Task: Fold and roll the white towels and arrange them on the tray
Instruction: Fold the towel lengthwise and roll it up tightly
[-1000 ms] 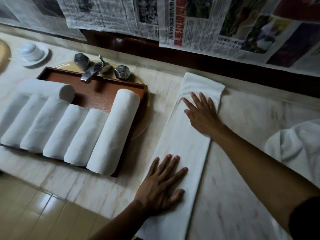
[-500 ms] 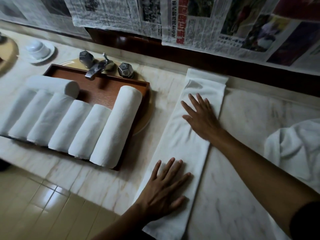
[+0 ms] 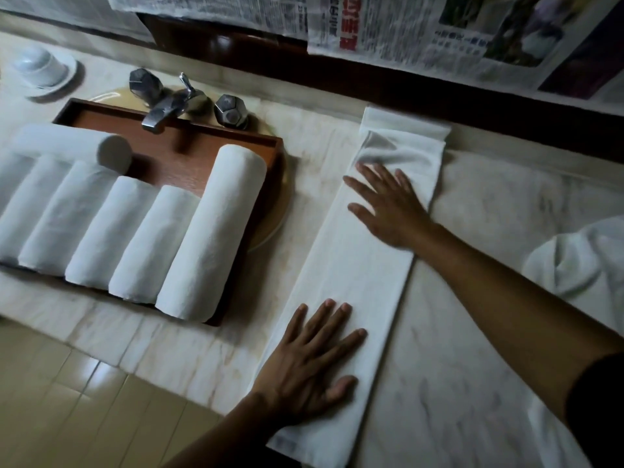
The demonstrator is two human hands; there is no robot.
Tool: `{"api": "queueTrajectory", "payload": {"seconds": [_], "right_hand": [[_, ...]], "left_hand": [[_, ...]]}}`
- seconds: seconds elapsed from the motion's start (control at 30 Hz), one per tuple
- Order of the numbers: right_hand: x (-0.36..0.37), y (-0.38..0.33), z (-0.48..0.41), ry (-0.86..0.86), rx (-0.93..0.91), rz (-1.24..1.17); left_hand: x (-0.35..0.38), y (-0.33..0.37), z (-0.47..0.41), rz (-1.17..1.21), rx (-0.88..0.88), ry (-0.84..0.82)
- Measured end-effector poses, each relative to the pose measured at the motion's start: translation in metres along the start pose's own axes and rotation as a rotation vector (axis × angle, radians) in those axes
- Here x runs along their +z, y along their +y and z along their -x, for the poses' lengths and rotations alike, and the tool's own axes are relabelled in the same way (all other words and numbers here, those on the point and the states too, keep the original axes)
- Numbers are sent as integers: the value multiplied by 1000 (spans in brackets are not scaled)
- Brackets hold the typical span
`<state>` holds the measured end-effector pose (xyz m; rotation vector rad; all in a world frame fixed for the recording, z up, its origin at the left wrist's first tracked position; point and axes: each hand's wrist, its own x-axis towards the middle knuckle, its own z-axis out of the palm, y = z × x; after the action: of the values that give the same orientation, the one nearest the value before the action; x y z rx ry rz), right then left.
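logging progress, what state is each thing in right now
towel: folded into a long strip, flat on counter, not rolled
left hand: flat, pressing near end
right hand: flat, pressing far part
rolls: rolled, on tray
tray: partly filled
pile: crumpled, unfolded

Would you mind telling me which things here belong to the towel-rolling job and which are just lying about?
Job: folded towel, pressed flat by the left hand and right hand; rolled towels; wooden tray; towel heap at right.

Lying about: tap; cup; newspapers on the wall.
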<state>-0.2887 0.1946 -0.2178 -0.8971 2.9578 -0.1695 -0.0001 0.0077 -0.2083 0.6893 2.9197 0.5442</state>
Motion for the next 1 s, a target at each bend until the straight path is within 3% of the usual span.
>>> {"api": "queueTrajectory", "payload": {"seconds": [0.2, 0.33, 0.43, 0.63, 0.8, 0.9, 1.0], "right_hand": [[-8, 3, -30, -26, 162, -68], [-7, -55, 31, 40, 55, -136], [6, -86, 87, -9, 5, -85], [9, -51, 60, -18, -22, 53], [5, -81, 81, 145, 112, -60], [23, -125, 145, 139, 254, -87], [29, -117, 172, 102, 427, -33]], "left_hand": [[1, 0, -3, 22, 11, 13], [4, -1, 0, 21, 2, -9], [5, -3, 1, -22, 25, -53], [-1, -15, 6, -96, 103, -94], [-3, -38, 18, -83, 141, -105], [-3, -38, 20, -72, 150, -88], [-3, -40, 18, -56, 170, -64]]}}
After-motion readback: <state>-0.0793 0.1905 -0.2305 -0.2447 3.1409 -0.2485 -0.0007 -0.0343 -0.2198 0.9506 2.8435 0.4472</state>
